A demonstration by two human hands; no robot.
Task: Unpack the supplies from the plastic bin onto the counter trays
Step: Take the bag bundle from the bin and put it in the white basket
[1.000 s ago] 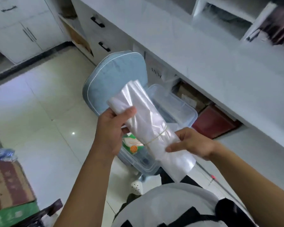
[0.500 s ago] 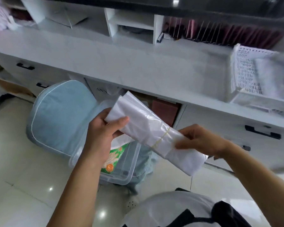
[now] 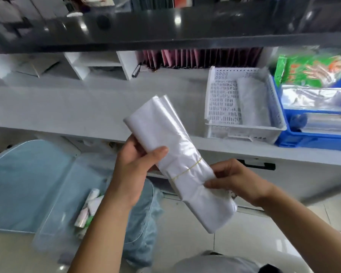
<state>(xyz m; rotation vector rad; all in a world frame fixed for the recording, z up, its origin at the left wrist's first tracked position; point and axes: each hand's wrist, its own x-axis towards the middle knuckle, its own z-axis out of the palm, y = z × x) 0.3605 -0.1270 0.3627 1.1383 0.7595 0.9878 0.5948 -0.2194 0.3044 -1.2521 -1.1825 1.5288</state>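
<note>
at the bottom edge a pale rounded shape with a dark strap is cut off and cannot be identified. both forearms reach up from there. the left hand (image 3: 135,170) curls round the upper half of the bundle (image 3: 177,160), thumb laid across its front, fingers hidden behind. the right hand (image 3: 236,181) pinches the bundle's lower half between thumb and fingers; the fingertips are partly lost in the film. the bundle is a flat, folded stack of soft, cloudy clear plastic bags, cinched by a thin yellowish band (image 3: 187,170) near its middle. it is held tilted in the air in front of the counter, upper end to the left, lower end hanging past the right hand.

below left, the clear bin (image 3: 53,229) sits on glossy floor tiles; its walls are blurred and hard to trace, and a few small packets (image 3: 89,207) lie inside, their print unreadable. a pale blue cushion (image 3: 28,186) with white piping lies just beside it.

beyond, the smooth grey counter (image 3: 87,107) carries a white perforated tray (image 3: 242,103) holding a clear film pack. touching its right side is a blue tray (image 3: 311,138), cut off by the frame, piled with shiny packs and a green printed packet. behind are white cubbies (image 3: 98,64), a row of dark pink folders (image 3: 201,56), and a glossy black shelf, all smeared by blur.
</note>
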